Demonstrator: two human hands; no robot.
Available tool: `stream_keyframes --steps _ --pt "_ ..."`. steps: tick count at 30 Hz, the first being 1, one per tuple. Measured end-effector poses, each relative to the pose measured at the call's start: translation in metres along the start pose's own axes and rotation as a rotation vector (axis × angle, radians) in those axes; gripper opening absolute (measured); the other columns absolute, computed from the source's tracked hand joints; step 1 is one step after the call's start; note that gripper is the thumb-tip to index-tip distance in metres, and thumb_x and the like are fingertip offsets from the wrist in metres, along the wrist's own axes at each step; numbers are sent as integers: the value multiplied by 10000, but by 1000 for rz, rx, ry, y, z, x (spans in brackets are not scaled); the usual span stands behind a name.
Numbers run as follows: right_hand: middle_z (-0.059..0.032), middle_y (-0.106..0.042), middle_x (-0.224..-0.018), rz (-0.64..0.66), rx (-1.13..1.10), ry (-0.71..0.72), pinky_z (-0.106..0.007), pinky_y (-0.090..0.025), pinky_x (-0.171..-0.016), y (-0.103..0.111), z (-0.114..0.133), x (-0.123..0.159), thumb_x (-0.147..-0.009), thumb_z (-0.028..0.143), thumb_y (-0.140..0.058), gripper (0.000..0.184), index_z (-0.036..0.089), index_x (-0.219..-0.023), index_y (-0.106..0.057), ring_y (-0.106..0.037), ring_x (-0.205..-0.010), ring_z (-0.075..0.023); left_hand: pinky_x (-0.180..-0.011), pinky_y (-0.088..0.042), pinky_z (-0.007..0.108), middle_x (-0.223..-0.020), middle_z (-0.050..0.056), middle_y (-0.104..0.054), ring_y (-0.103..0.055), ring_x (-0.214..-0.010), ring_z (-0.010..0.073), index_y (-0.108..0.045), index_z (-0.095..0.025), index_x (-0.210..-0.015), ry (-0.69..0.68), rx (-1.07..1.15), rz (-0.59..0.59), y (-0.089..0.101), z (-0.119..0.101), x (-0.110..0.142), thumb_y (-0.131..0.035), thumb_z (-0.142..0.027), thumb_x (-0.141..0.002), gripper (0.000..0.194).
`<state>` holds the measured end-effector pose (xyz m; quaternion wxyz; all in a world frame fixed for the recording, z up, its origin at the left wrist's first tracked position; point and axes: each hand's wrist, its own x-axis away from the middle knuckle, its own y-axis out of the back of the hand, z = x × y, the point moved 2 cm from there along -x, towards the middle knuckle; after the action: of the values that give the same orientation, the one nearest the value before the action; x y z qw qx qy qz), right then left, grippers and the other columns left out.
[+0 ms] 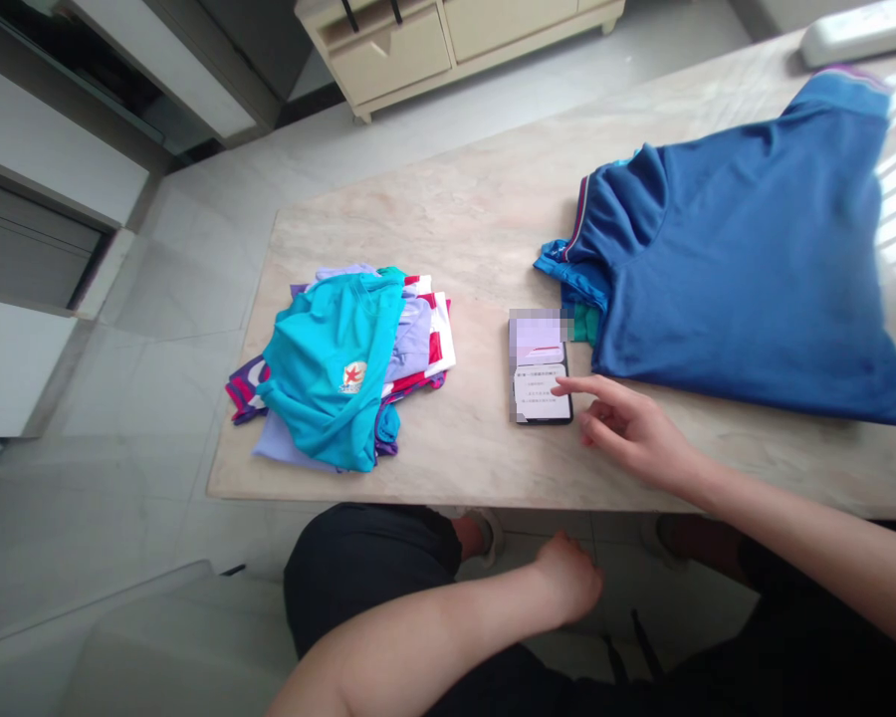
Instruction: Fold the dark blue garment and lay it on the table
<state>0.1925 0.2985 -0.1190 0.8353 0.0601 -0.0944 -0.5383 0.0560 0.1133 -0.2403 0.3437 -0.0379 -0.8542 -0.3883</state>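
Note:
A smartphone lies flat on the table with its screen lit, showing lines of text in a white box. My right hand reaches over from the right, holding nothing. Its index finger is stretched out onto the screen, while the other fingers are loosely curled beside the phone. My left hand hangs above my lap, below the table's front edge, curled into a fist with nothing seen in it. Left of the phone is a pile of folded clothes topped by a turquoise shirt. A large blue polo shirt lies on other garments at the right.
The stone-patterned table has a slanted left edge. A white device sits at its far right corner. Beyond the table stands a cream cabinet on the tiled floor. My legs are under the table's front edge.

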Motion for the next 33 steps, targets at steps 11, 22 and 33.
stream_keyframes --steps 11,22,33 --pt "-75 -695 -1363 4 -41 -56 -298 -542 -618 1 2 0 -982 258 -555 459 282 -1440 -579 -611 -635 -114 -784 -571 439 -985 154 -799 -736 -921 296 -794 -139 -1029 1 -5 -2 0 0 -1 -632 -244 -959 205" --pt "-33 -775 -878 -185 52 -84 -276 -533 -594 0 1 3 -956 208 -508 231 203 -1055 -717 -690 -604 -143 -806 -579 456 -1025 164 -799 -741 -948 316 -795 -130 -1082 9 -2 0 7 -1 3 -655 -253 -953 226" --pt "-12 -747 -824 -50 140 -27 -292 -505 -612 2 3 5 -953 184 -511 290 234 -1109 -750 -671 -626 -156 -774 -556 470 -1000 173 -791 -715 -916 332 -804 -130 -1046 20 40 -4 2 0 0 -640 -226 -939 219"
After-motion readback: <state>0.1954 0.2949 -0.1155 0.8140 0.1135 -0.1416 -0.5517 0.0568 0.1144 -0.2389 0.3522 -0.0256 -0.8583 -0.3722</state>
